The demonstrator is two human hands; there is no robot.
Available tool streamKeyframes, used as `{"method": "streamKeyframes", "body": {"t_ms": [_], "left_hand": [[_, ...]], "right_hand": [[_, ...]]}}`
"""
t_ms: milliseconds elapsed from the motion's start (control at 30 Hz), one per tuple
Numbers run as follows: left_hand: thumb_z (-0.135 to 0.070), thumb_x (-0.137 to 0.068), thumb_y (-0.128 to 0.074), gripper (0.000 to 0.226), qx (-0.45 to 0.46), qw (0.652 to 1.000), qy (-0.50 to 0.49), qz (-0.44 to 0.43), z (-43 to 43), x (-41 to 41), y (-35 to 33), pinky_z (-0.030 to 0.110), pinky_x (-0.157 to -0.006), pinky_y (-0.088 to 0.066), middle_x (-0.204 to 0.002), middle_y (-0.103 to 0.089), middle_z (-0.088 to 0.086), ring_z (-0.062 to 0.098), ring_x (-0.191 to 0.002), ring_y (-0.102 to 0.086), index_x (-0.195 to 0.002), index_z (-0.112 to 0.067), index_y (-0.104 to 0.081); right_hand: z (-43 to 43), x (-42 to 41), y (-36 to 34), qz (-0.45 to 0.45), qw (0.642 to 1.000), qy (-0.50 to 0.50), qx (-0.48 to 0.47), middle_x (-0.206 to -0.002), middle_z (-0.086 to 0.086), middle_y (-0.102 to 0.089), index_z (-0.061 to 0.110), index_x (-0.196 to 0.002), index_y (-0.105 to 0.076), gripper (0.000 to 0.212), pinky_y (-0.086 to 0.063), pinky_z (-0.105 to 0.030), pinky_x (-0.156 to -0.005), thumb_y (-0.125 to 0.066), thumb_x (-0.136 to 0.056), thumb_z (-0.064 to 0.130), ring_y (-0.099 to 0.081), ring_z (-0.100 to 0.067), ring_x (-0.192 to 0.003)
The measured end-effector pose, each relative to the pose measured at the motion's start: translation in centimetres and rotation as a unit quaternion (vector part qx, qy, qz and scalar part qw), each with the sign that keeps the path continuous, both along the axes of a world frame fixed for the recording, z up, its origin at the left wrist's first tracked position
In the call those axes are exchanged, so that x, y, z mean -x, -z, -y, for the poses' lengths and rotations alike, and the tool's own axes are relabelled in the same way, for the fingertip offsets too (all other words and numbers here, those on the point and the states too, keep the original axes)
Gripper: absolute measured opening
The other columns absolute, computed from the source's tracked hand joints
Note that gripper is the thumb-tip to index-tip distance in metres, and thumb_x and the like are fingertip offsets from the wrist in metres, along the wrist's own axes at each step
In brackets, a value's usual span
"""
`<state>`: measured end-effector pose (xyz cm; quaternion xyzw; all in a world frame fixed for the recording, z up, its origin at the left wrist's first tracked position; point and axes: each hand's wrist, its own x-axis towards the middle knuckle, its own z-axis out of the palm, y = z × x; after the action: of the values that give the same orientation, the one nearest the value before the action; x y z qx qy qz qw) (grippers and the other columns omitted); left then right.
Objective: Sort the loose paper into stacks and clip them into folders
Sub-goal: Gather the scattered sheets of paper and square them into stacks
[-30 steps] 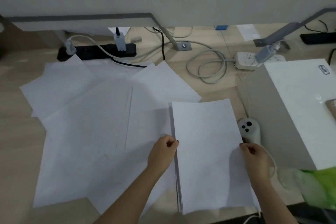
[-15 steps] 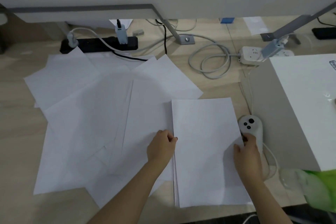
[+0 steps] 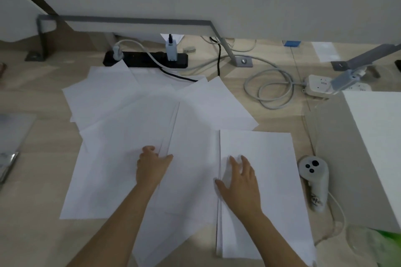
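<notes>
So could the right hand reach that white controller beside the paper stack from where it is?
Probably yes. The right hand lies flat on the neat stack, and the controller sits just off the stack's right edge on bare desk, nothing between them.
</notes>
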<state>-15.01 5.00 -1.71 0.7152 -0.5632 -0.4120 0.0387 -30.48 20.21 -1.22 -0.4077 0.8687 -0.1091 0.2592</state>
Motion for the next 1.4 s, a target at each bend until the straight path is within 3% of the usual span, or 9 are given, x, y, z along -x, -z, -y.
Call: {"method": "streamKeyframes", "body": {"t_ms": [100,200,600,867,967,1067,1167,1300,1400], "left_hand": [[-0.045,-0.068,-0.068,0.064,-0.074,0.995,0.033,-0.056,0.4,0.0,-0.1,0.040,-0.094,-0.048,-0.116,-0.062,0.007,0.028,-0.106,-0.060,-0.119,-0.008,-0.055],[-0.032,-0.084,-0.063,0.049,-0.091,0.985,0.054,-0.137,-0.2,0.0,-0.1,0.038,-0.098,-0.046,-0.124,-0.061,0.008,0.024,-0.109,-0.059,-0.127,-0.011,-0.054],[-0.029,-0.093,-0.051,0.058,0.074,0.994,0.069,-0.037,7.8,-9.8,-3.7,0.040,-0.111,-0.028,-0.149,-0.035,0.013,0.030,-0.136,-0.035,-0.143,-0.006,-0.031],[-0.025,-0.086,-0.062,0.028,0.085,0.988,0.125,0.000,13.3,-15.4,-2.1,0.046,-0.086,-0.048,-0.109,-0.060,0.020,0.037,-0.100,-0.059,-0.103,-0.002,-0.060],[-0.020,-0.084,-0.065,0.037,0.093,0.982,0.161,0.011,14.1,-14.6,-1.9,0.032,-0.088,-0.040,-0.127,-0.047,0.017,0.031,-0.112,-0.049,-0.115,-0.002,-0.055],[-0.022,-0.083,-0.066,0.052,0.069,0.981,0.182,0.005,14.8,-13.6,-1.5,0.035,-0.096,-0.039,-0.137,-0.037,0.015,0.030,-0.121,-0.044,-0.129,-0.008,-0.046],[-0.028,-0.081,-0.068,0.062,0.054,0.975,0.213,0.044,15.7,-13.2,-1.2,0.044,-0.103,-0.037,-0.138,-0.032,0.016,0.033,-0.127,-0.034,-0.134,-0.013,-0.041],[-0.035,-0.077,-0.071,0.067,0.051,0.965,0.242,0.083,16.6,-13.0,-1.0,0.042,-0.099,-0.037,-0.132,-0.036,0.017,0.033,-0.123,-0.033,-0.133,-0.016,-0.039],[-0.034,-0.074,-0.074,0.067,0.033,0.970,0.234,0.062,17.3,-13.1,-0.7,0.041,-0.092,-0.043,-0.123,-0.051,0.012,0.031,-0.112,-0.048,-0.127,-0.012,-0.039]], "right_hand": [[0.0,-0.9,0.5,-0.030,0.999,-0.022,-0.036,-0.154,-0.019,-0.019,0.012,-0.146,-0.023,0.072,-0.023,-0.041,-0.114,-0.055,-0.087,0.038,-0.022,-0.035,-0.141],[0.0,-1.3,0.7,-0.059,0.998,-0.017,-0.030,-0.149,-0.024,-0.029,0.008,-0.142,-0.033,0.070,-0.030,-0.046,-0.111,-0.059,-0.082,0.032,-0.030,-0.040,-0.137],[0.8,-1.8,0.4,-0.060,0.996,0.004,-0.065,-0.149,-0.021,-0.027,0.010,-0.142,-0.030,0.068,-0.028,-0.042,-0.112,-0.053,-0.081,0.030,-0.029,-0.037,-0.137],[3.1,-4.6,-0.7,0.028,0.998,0.061,0.017,-0.145,-0.010,-0.031,0.014,-0.138,-0.038,0.057,-0.039,-0.033,-0.102,-0.059,-0.086,0.018,-0.036,-0.029,-0.132],[4.6,-7.4,-0.7,0.039,0.998,0.036,0.032,-0.148,-0.006,-0.029,0.019,-0.139,-0.036,0.060,-0.040,-0.031,-0.101,-0.060,-0.085,0.026,-0.035,-0.025,-0.134],[5.6,-9.1,0.2,0.002,0.999,-0.005,-0.040,-0.153,-0.008,-0.019,0.021,-0.145,-0.024,0.071,-0.036,-0.034,-0.108,-0.059,-0.085,0.039,-0.028,-0.027,-0.138],[5.9,-10.2,1.0,-0.074,0.991,-0.063,-0.095,-0.133,-0.023,-0.050,0.016,-0.131,-0.042,0.086,-0.059,-0.036,-0.075,-0.080,-0.059,0.041,-0.055,-0.038,-0.117],[6.3,-11.0,1.2,-0.120,0.985,-0.067,-0.103,-0.111,-0.022,-0.064,0.017,-0.117,-0.052,0.090,-0.054,-0.023,-0.042,-0.086,-0.036,0.039,-0.068,-0.034,-0.095],[6.6,-11.5,1.2,-0.102,0.993,-0.028,-0.049,-0.141,-0.017,-0.041,0.019,-0.136,-0.038,0.079,-0.058,-0.029,-0.069,-0.074,-0.067,0.032,-0.046,-0.033,-0.127]]}}
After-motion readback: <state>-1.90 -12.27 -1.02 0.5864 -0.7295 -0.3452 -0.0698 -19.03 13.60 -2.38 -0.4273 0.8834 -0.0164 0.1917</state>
